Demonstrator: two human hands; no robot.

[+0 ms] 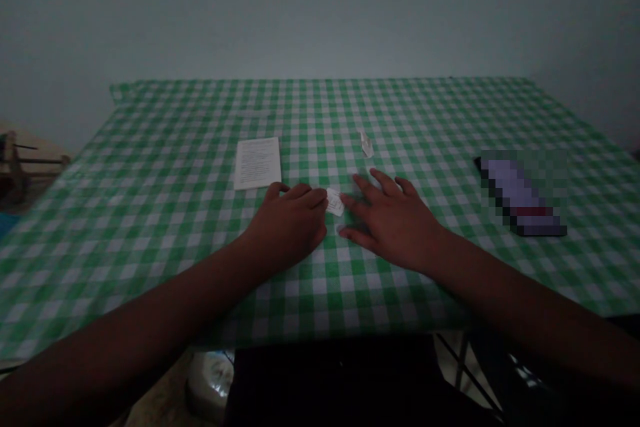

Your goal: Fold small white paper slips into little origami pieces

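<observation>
Both my hands rest on a green-and-white checked tablecloth (pixel 150 213). My left hand (pixel 290 223) is curled, its fingertips closed on one end of a small folded white paper (pixel 335 202). My right hand (pixel 393 217) lies flat with its fingers stretched out, the fingertips touching the other end of that paper. A second small piece of white paper (pixel 367 144) lies a little farther back, apart from both hands.
A white printed sheet (pixel 257 163) lies behind my left hand. A dark flat object (pixel 523 195), pixelated, sits at the right of the table. A plain wall stands behind. Wooden furniture (pixel 20 170) shows at far left, a pale round object (pixel 210 380) below the table edge.
</observation>
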